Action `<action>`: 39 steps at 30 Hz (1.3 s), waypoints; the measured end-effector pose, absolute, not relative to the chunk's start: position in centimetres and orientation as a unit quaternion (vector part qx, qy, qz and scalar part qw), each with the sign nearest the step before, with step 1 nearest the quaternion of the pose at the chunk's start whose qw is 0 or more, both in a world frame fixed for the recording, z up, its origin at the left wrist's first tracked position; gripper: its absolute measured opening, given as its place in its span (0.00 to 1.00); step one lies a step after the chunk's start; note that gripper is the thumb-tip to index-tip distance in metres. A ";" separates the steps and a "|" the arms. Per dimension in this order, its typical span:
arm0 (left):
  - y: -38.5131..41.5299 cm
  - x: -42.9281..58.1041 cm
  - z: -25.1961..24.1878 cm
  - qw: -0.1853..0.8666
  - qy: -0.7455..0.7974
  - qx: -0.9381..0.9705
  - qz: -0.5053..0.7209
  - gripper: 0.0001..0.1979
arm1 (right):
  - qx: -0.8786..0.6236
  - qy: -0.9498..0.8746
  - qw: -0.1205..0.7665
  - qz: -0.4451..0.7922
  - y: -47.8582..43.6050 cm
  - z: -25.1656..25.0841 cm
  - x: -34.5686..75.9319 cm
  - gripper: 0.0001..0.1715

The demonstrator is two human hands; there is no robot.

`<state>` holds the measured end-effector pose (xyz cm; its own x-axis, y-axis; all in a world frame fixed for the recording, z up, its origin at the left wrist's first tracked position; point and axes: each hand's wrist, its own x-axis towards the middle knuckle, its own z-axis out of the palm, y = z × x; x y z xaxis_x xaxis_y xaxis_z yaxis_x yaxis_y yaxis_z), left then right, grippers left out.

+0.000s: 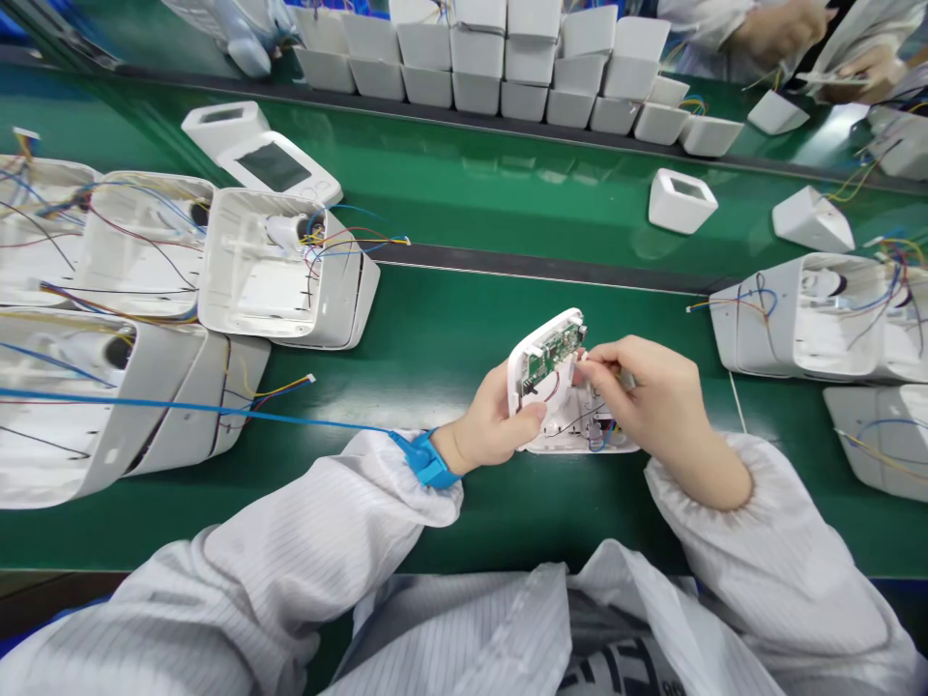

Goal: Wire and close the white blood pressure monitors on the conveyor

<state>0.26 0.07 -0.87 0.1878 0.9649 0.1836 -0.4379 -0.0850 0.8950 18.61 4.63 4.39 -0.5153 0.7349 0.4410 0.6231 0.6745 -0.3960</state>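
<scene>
My left hand (494, 418) grips a white plastic cover (515, 372), tilted up on its edge, with the thumb on its inner side. Fixed inside that cover is a green circuit board (555, 352). My right hand (649, 391) is closed in a pinch at the board's right edge, on what looks like a small white wire connector (584, 356); the fingers partly hide it. Just below and behind the cover lies an open white housing (572, 445) with thin coloured wires inside, partly covered by my hands. A blue wrist strap (427, 460) circles my left wrist.
Open white housings (265, 290) with loose wires stand stacked at left; more housings (761, 324) are at right. The strap's blue cord (217, 410) runs leftward. White display covers (279, 166) and a small white unit (681, 201) lie further back. A co-worker's hands (787, 29) show top right.
</scene>
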 end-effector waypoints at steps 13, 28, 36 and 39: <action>0.4 0.1 -2.0 0.539 0.275 0.550 0.576 0.26 | -0.384 -0.852 0.314 0.171 3.3 4.6 17.8 0.09; 0.7 -0.1 -1.9 0.571 0.278 0.555 0.537 0.20 | -0.382 -0.855 0.350 0.021 4.0 4.1 18.1 0.11; 0.7 -0.6 -1.7 0.617 0.265 0.546 0.501 0.21 | -0.276 -0.886 0.371 -0.024 5.6 3.1 19.1 0.28; 0.6 -0.6 -1.6 0.621 0.272 0.544 0.495 0.21 | -0.281 -0.881 0.379 -0.049 5.4 2.9 19.0 0.28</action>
